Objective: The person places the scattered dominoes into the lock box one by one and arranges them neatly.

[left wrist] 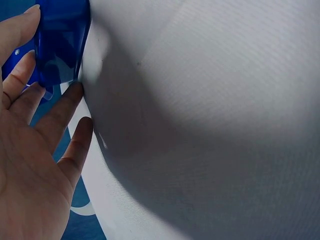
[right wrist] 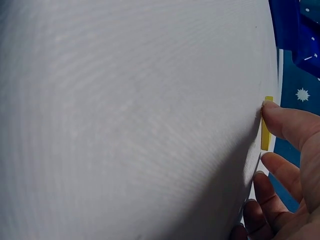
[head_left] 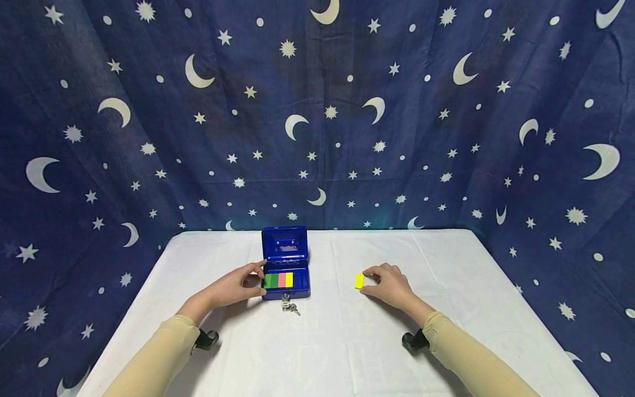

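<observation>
A blue metal cash box [head_left: 301, 294] stands on the table with its lid [head_left: 284, 241] raised at the back. Inside, at the left, flat blocks lie side by side: green blocks [head_left: 270, 280], a pink block [head_left: 281, 280] and a yellow one [head_left: 289, 280]. My left hand [head_left: 230, 285] is at the box's left side, thumb near the front corner and fingers spread, fairly straight, along it. To the right, my right hand [head_left: 392, 285] pinches a thin yellow block [head_left: 359, 282] by its ends between thumb and index finger, at the tabletop.
Small keys [head_left: 294, 308] hang at the lock on the box's front. White cloth [head_left: 332, 353] covers the table. A dark blue curtain [head_left: 342, 132] with moons and stars surrounds its back and sides. Black wrist devices [head_left: 415, 342] sit under both forearms.
</observation>
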{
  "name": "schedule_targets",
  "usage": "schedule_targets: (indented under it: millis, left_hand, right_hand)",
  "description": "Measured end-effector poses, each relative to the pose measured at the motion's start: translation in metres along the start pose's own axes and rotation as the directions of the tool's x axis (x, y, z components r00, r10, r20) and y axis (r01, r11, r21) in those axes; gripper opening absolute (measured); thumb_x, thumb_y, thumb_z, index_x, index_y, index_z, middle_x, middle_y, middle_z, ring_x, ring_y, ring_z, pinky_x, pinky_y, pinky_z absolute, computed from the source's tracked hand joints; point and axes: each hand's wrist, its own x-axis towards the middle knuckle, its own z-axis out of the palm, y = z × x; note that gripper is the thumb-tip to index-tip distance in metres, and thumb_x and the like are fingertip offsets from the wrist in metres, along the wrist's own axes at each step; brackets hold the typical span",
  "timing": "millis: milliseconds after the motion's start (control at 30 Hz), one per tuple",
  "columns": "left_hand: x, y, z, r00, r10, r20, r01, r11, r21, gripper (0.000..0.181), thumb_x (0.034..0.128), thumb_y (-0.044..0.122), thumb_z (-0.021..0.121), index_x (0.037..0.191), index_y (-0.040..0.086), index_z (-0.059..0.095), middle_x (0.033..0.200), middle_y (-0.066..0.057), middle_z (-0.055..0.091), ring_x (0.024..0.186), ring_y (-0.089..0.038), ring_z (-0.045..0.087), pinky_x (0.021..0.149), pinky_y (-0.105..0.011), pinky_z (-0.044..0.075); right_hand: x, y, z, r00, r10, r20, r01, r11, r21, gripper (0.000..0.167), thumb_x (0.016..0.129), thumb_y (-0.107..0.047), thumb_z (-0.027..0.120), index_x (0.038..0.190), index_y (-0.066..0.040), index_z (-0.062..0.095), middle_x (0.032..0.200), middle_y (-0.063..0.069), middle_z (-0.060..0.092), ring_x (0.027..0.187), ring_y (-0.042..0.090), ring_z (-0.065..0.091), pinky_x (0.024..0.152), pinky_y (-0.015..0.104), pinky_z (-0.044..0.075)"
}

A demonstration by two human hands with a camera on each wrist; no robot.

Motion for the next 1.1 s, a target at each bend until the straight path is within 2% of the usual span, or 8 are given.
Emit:
schedule_targets:
  millis: [1100]
  left_hand:
    - [0.0058, 0.0055, 0.0014, 1.000, -0.029, -0.006, 0.029, 1.000, 0.003, 0.037, 0.0909, 0.038, 0.077, 0.113, 0.017, 0.056, 0.164, -0.007, 0.032, 0.133, -0.029, 0.054, 0.115, -0.053, 0.036]
  right_hand:
    - [0.0094, 0.0022, -0.0064, 1.000, 0.008, 0.008, -0.008, 1.000, 0.012, 0.043, 0.078, -0.039, 0.086, 0.114, -0.018, 0.074, 0.100, -0.003, 0.061, 0.096, 0.022, 0.050, 0.083, 0.047, 0.042]
